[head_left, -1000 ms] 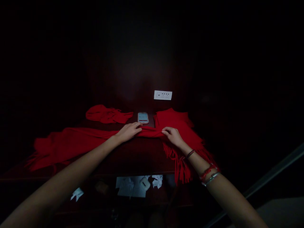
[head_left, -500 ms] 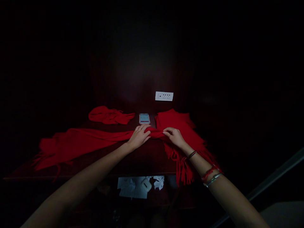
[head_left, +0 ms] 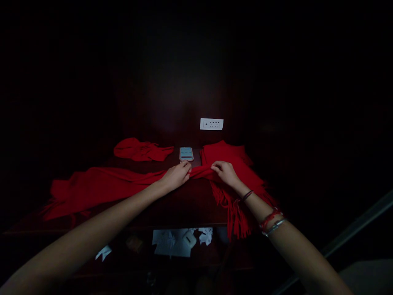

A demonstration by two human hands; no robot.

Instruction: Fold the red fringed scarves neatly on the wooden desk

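- Cloth (head_left: 101,184), red, lying along the tabletop (head_left: 184,207), bunched narrow toward the right;
- left hand (head_left: 178,175): fingers curled closed on the cloth;
- right hand (head_left: 226,173): fingers pinching it beside folded red fabric (head_left: 225,151);
- phone (head_left: 186,153) just beyond the left hand, screen lit

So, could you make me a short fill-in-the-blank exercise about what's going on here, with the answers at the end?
1. The left hand and the right hand both grip a long fringed cloth whose colour is ____.
2. In the picture, the crumpled red cloth lies to the ____ of the rectangular phone with a lit screen.
3. The silver-coloured bracelet is on the person's ____ arm.

Missing words: red; left; right.
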